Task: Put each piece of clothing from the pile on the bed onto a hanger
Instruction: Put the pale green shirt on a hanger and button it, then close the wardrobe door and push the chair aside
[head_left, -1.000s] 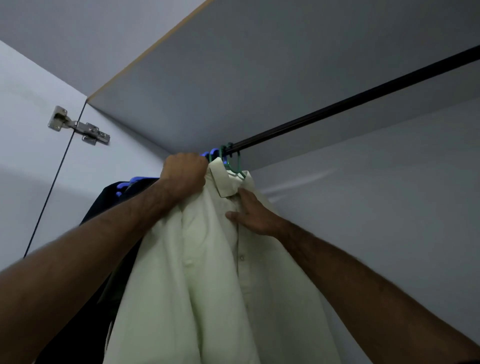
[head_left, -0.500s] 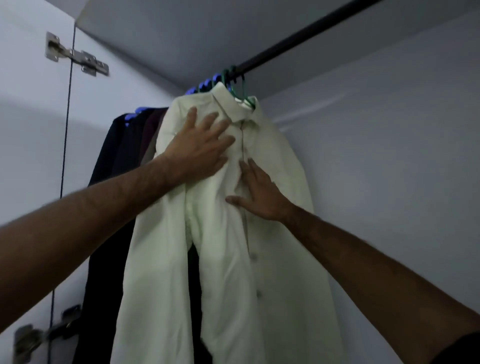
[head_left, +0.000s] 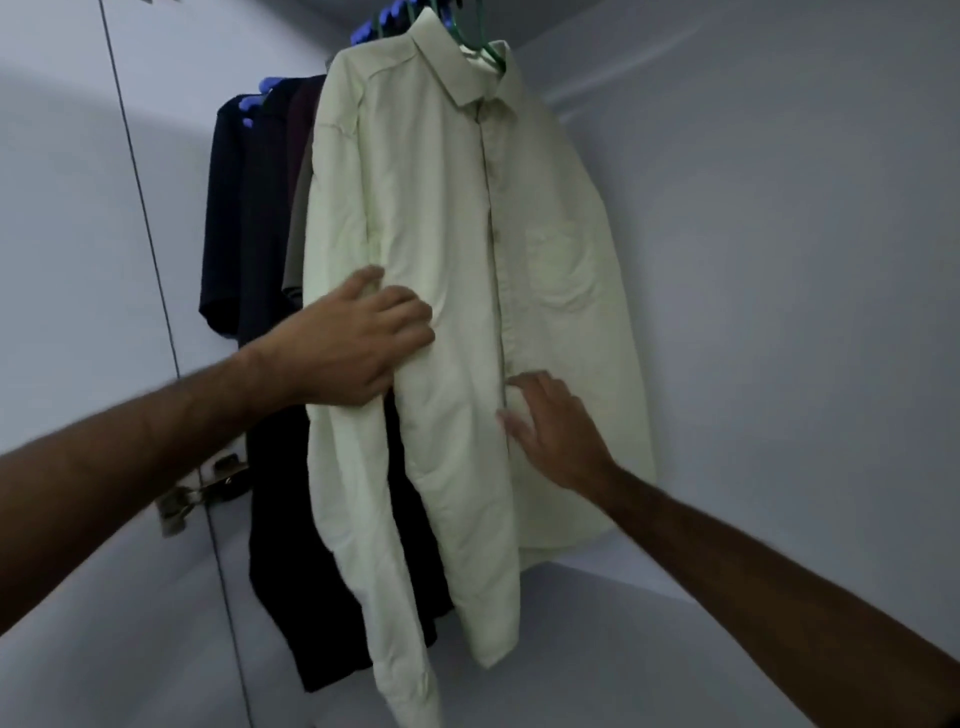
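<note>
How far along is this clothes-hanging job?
Done: the pale green shirt hangs on a green hanger, beside dark clothes on blue hangers. In hand: the left hand and right hand rest flat on it. Left: unknown; the bed pile is out of view.

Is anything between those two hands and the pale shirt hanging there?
Nothing visible. The left hand lies on the shirt by its sleeve, and the right hand touches its front near the button strip. The shirt already hangs on a green hanger.
</note>
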